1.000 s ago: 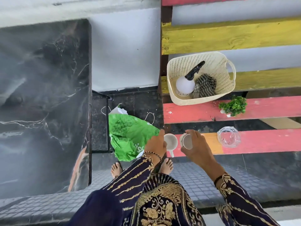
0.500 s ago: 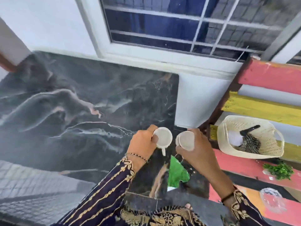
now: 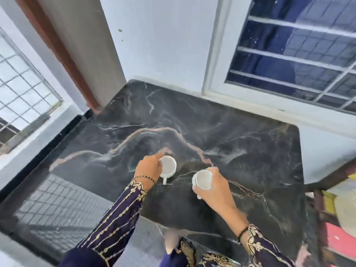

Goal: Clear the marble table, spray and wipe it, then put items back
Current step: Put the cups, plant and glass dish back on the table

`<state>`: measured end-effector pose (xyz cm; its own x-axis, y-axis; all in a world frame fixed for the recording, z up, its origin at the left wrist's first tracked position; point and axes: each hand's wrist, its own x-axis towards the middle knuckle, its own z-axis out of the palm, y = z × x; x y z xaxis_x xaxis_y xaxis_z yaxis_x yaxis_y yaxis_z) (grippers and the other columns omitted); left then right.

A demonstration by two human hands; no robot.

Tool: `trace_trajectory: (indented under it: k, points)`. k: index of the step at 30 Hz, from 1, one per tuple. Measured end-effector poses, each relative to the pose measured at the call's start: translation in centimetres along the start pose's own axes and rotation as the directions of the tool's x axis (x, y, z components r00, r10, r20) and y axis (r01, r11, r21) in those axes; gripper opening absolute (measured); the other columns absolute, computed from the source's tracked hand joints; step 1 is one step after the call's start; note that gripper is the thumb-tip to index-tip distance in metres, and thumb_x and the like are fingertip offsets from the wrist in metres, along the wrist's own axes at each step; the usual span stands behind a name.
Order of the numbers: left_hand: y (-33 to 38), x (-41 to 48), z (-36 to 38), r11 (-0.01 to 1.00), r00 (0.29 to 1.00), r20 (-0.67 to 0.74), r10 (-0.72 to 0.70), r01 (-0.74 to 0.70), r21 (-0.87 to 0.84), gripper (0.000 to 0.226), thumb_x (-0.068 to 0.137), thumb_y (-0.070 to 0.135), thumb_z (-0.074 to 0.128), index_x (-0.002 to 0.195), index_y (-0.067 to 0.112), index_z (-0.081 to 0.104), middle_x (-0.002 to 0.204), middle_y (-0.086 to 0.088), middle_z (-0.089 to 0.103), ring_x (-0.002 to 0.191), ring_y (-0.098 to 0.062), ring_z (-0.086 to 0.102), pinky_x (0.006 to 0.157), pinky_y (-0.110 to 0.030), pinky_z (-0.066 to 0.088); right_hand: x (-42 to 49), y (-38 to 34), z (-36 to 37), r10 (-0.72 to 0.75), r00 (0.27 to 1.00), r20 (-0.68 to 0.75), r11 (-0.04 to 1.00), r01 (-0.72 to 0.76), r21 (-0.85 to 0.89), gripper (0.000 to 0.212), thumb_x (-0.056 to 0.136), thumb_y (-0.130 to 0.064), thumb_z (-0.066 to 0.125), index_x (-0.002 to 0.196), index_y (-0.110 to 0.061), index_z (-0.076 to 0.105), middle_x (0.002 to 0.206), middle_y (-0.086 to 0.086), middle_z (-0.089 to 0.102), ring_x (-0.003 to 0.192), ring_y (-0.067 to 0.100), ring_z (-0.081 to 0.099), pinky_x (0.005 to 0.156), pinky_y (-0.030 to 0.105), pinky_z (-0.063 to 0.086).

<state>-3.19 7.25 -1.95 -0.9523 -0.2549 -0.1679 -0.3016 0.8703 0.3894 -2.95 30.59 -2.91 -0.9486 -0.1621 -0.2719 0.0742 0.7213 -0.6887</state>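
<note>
Your left hand (image 3: pixel 149 167) has its grip closed on a white cup (image 3: pixel 168 166); your right hand (image 3: pixel 215 186) grips another cup (image 3: pixel 202 179). Both are low over the marble surface (image 3: pixel 240 151). No readable writing.

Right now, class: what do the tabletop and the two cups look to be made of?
Tabletop: polished dark marble or a marble-look stone, judging by pale and pinkish veins and soft reflections. Left cup and right cup: plain white, smooth, probably glazed ceramic, though plastic cannot be ruled out.

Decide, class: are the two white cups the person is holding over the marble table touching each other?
Apart. The head view shows dark marble table between the left cup and the right cup.
</note>
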Motion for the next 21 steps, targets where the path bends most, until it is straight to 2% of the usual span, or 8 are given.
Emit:
trace_trajectory:
  k: [4,9,14,17,19,20,21]
  points:
    - [-4.4,2.5,-1.8,0.998,0.997,0.038,-0.060,0.060,0.014,0.034,0.090,0.013,0.047,0.120,0.023,0.058,0.110,-0.017,0.068,0.101,-0.041,0.062,0.082,-0.043,0.050,2.8,-3.4,3.3,-0.009,1.000,0.026,1.000,0.009,-0.021,0.064,0.071,-0.030,0.084,0.123,-0.013,0.050,0.115,0.001,0.056,0.108,0.026,0.057,0.084,0.033,0.047]
    - [-7.1,4.4,-2.7,0.999,0.996,0.080,-0.049,0.048,0.018,0.033,0.089,0.012,0.047,0.118,0.021,0.059,0.112,-0.016,0.069,0.103,-0.037,0.062,0.083,-0.043,0.052,5.1,-5.5,5.2,-0.010,0.999,0.045,0.994,0.015,-0.110,0.066,0.071,-0.030,0.082,0.123,-0.010,0.047,0.122,0.011,0.059,0.112,0.033,0.057,0.091,0.039,0.048]
    - [-7.9,5.5,-3.3,0.999,0.994,0.107,-0.020,0.015,0.045,0.032,0.090,0.014,0.048,0.118,0.021,0.060,0.111,-0.016,0.069,0.103,-0.038,0.062,0.085,-0.044,0.052,5.6,-6.2,5.7,0.020,0.998,0.056,0.989,-0.011,-0.149,0.069,0.073,-0.035,0.080,0.127,-0.011,0.045,0.126,0.011,0.058,0.115,0.034,0.056,0.089,0.039,0.048]
    - [-7.2,5.7,-3.7,0.980,0.994,0.112,-0.020,-0.002,0.197,0.028,0.093,0.021,0.045,0.119,0.017,0.056,0.111,-0.017,0.067,0.102,-0.039,0.063,0.081,-0.041,0.051,5.6,-6.4,5.2,0.038,0.996,0.082,0.977,-0.020,-0.212,0.071,0.076,-0.046,0.076,0.131,-0.017,0.041,0.130,0.007,0.056,0.120,0.031,0.055,0.090,0.042,0.051]
    - [-6.0,5.6,-4.2,0.940,1.000,0.028,0.006,-0.015,0.341,0.025,0.094,0.026,0.045,0.112,0.011,0.055,0.105,-0.014,0.067,0.097,-0.038,0.065,0.073,-0.038,0.050,5.5,-6.6,4.7,0.052,0.993,0.103,0.966,-0.024,-0.256,0.079,0.077,-0.055,0.075,0.137,-0.020,0.038,0.136,0.003,0.053,0.125,0.028,0.052,0.091,0.044,0.052]
    - [-5.3,5.4,-4.7,0.922,0.999,-0.029,0.030,-0.016,0.386,0.023,0.092,0.029,0.052,0.103,0.010,0.057,0.095,-0.012,0.069,0.088,-0.036,0.068,0.066,-0.036,0.051,5.4,-6.6,4.3,0.054,0.993,0.106,0.963,-0.023,-0.267,0.084,0.076,-0.059,0.074,0.140,-0.021,0.036,0.139,0.001,0.052,0.128,0.027,0.050,0.092,0.044,0.051]
    - [-4.5,5.2,-5.3,0.903,0.998,-0.029,0.048,-0.031,0.428,0.021,0.084,0.031,0.063,0.090,0.011,0.060,0.079,-0.009,0.070,0.072,-0.034,0.070,0.056,-0.033,0.051,5.4,-6.7,4.0,0.053,0.993,0.104,0.962,-0.022,-0.273,0.086,0.076,-0.062,0.074,0.142,-0.022,0.036,0.141,0.000,0.050,0.130,0.025,0.048,0.092,0.044,0.050]
